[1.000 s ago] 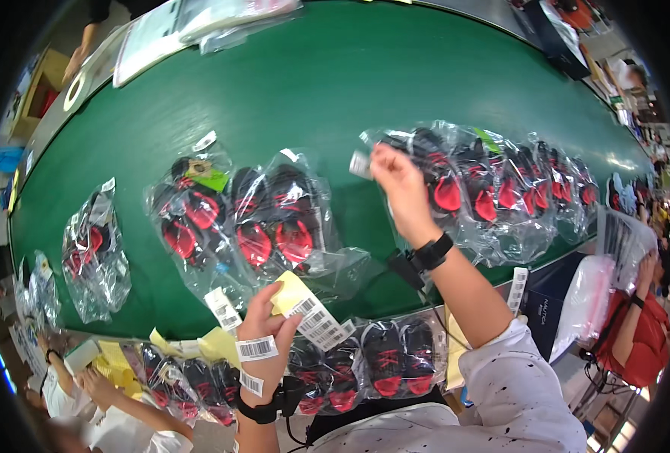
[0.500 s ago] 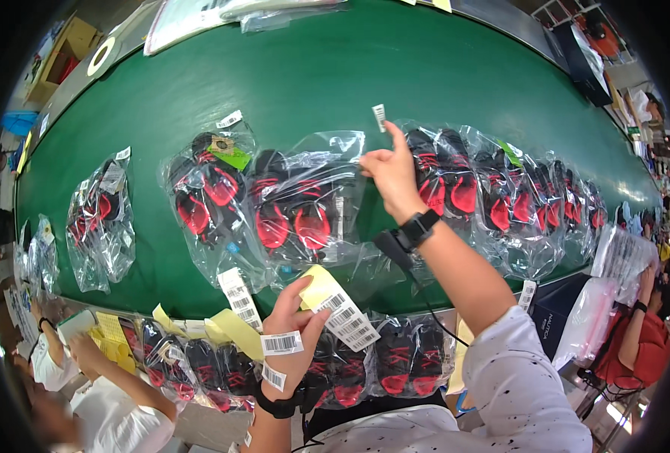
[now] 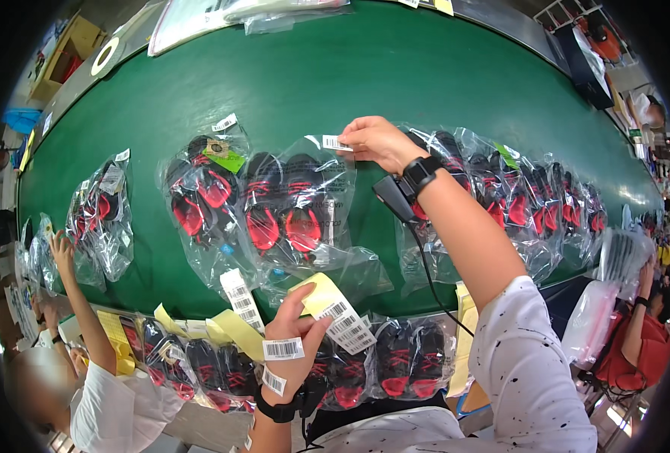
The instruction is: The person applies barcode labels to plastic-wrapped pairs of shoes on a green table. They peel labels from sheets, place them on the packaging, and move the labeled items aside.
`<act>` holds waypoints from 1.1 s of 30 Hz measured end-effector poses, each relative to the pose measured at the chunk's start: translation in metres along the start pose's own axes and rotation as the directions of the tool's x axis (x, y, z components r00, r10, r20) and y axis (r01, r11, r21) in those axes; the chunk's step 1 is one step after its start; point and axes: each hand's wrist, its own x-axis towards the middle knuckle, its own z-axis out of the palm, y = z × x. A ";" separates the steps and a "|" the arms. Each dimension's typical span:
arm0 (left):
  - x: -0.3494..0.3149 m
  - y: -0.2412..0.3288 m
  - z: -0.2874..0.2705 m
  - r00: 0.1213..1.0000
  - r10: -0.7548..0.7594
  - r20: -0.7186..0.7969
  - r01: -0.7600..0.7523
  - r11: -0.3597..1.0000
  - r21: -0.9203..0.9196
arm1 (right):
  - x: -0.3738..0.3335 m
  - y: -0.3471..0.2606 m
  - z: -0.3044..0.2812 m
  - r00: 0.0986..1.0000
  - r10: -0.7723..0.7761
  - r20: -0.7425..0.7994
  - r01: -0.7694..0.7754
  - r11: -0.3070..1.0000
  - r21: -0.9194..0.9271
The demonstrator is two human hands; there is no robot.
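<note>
My right hand pinches the right end of a small white barcode label, which lies at the top corner of a clear plastic bag. Inside that bag is a pair of black and red shoes. My left hand is closed on a strip of barcode labels with yellow backing, below the bag. Two loose barcode labels cling to that hand and wrist. Just to the left lies another bagged pair of shoes, with a green tag and a barcode label at its top.
Bagged shoes stand in a row on the right of the green table. More bagged shoes line the near edge, with a second label strip. At left, a co-worker's arm reaches toward bags. Another person sits at right.
My right hand has moved left with the label from above the right-hand row to the bag's top corner. That bag's upper part now lies flatter. The co-worker's arm at left has stretched forward.
</note>
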 end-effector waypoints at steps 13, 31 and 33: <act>-0.015 -0.004 0.014 1.000 -0.014 -0.009 0.013 0.988 -0.154 | -0.151 0.036 -0.087 0.729 -0.608 -0.314 0.297 0.695 -0.655; 0.008 0.046 0.080 0.976 0.200 -0.086 -0.201 0.979 -0.009 | -0.244 0.038 0.018 0.774 -0.633 0.032 0.612 0.734 -0.296; 0.007 0.051 0.086 0.978 0.195 -0.071 -0.192 0.981 0.037 | -0.249 0.040 0.015 0.798 -0.603 0.007 0.580 0.763 -0.284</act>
